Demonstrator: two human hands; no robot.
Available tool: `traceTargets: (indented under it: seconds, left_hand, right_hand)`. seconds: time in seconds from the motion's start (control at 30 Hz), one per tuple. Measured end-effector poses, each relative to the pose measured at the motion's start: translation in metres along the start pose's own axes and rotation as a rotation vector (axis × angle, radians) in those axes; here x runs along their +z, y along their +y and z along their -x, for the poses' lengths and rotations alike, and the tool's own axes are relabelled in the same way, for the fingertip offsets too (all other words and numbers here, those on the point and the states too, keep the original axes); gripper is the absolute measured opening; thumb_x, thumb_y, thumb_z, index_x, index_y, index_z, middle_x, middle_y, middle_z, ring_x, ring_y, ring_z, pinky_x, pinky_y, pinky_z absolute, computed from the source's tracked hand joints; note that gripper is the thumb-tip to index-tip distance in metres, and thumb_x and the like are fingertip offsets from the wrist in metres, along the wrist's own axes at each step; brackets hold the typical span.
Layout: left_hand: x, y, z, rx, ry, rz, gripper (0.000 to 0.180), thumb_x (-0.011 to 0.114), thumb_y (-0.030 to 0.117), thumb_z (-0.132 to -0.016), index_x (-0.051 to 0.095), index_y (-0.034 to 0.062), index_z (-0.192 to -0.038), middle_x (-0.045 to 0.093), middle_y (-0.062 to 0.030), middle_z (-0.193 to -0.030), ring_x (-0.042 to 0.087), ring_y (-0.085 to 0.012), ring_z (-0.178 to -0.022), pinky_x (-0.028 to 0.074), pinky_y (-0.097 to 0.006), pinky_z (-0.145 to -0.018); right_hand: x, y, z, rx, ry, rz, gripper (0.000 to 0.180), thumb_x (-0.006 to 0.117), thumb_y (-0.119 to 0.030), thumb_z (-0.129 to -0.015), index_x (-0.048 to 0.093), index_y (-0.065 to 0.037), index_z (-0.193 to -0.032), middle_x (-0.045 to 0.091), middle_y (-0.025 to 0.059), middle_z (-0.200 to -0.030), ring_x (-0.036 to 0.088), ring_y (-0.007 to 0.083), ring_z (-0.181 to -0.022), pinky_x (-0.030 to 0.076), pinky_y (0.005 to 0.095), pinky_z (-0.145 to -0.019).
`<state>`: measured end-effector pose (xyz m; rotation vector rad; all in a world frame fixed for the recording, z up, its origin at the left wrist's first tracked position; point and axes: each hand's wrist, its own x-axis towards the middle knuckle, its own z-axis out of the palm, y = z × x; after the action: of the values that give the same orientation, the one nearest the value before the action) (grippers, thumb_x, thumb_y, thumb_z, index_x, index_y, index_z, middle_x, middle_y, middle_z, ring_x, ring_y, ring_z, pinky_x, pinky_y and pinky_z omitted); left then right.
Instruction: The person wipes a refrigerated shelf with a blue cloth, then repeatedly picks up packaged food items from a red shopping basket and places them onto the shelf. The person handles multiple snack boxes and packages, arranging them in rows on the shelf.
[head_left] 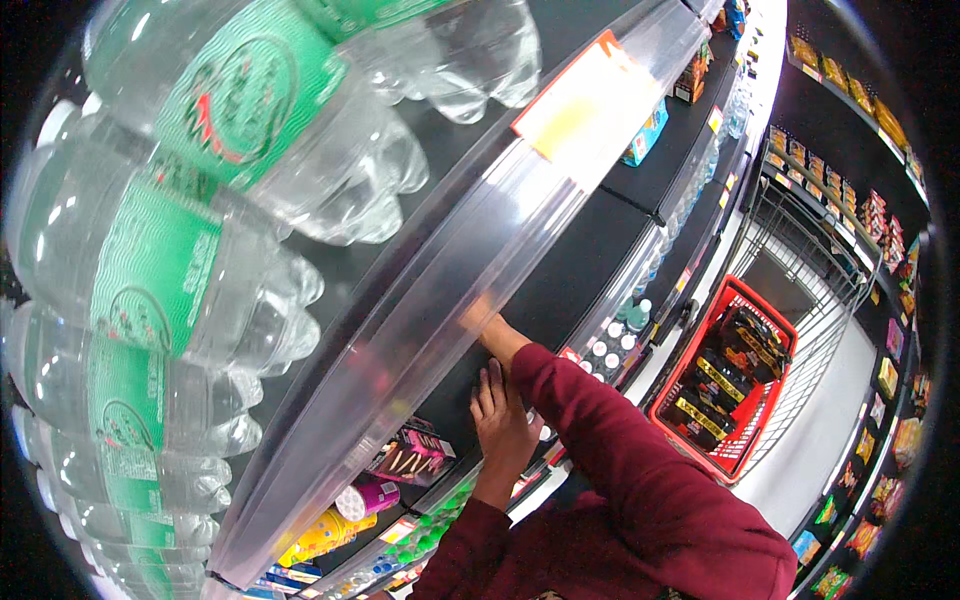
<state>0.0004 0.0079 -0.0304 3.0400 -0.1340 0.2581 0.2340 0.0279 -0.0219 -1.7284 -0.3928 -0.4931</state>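
Observation:
My left hand (500, 418) lies on a black shelf (575, 255), fingers stretched out and a little apart, holding nothing I can see. Just beyond it, my right hand (492, 332) reaches into the same shelf under the clear plastic guard (400, 330). Its fingers are hidden or blurred behind that guard, so what it touches cannot be made out. Maroon sleeves cover both forearms. Near my left hand on this shelf stand a dark pink-and-black box (415, 453), a purple canister (368, 498) and yellow packages (325, 535).
Large clear bottles with green labels (155, 265) fill the upper shelf at left. Below my arms are rows of bottles (612, 348). To the right, a metal cart (800, 250) carries a red basket (660, 405) with several black-and-yellow packages (715, 383). Shelves of snacks (865, 500) line the far right.

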Motion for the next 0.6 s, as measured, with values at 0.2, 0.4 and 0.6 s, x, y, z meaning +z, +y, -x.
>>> traceTargets:
  seconds: [0.2, 0.4, 0.6]
  left_hand:
    - [0.006, -0.008, 0.009, 0.016, -0.1, -0.186, 0.081, 0.075, 0.045, -0.086, 0.052, 0.0013, -0.15, 0.042, -0.0225, -0.163, 0.038, -0.0444, -0.15, 0.025, -0.06, -0.124]
    - [-0.006, -0.007, 0.008, 0.05, -0.028, 0.121, 0.078, 0.061, 0.053, -0.095, 0.05, 0.0048, -0.154, 0.044, -0.0204, -0.163, 0.034, -0.0392, -0.154, 0.021, -0.062, -0.126]
    - [0.006, -0.01, 0.003, 0.007, 0.038, -0.031, 0.083, 0.055, 0.051, -0.101, 0.033, -0.0005, -0.162, 0.037, -0.0224, -0.167, 0.033, -0.037, -0.156, 0.023, -0.058, -0.125]
  right_hand:
    - [0.053, -0.032, -0.015, 0.142, -0.51, -0.075, 0.019, 0.073, -0.01, -0.084, 0.074, -0.004, -0.103, 0.067, 0.0201, -0.104, 0.065, 0.0393, -0.104, 0.055, 0.05, -0.088]
    - [0.073, -0.024, 0.02, -0.042, -0.38, 0.003, 0.016, 0.068, -0.013, -0.087, 0.072, -0.003, -0.099, 0.068, 0.0195, -0.101, 0.067, 0.0393, -0.101, 0.056, 0.0489, -0.086]
    - [0.087, -0.027, 0.05, 0.035, -0.179, -0.048, 0.016, 0.065, -0.015, -0.089, 0.072, -0.003, -0.095, 0.068, 0.0198, -0.099, 0.067, 0.0401, -0.097, 0.057, 0.0469, -0.085]
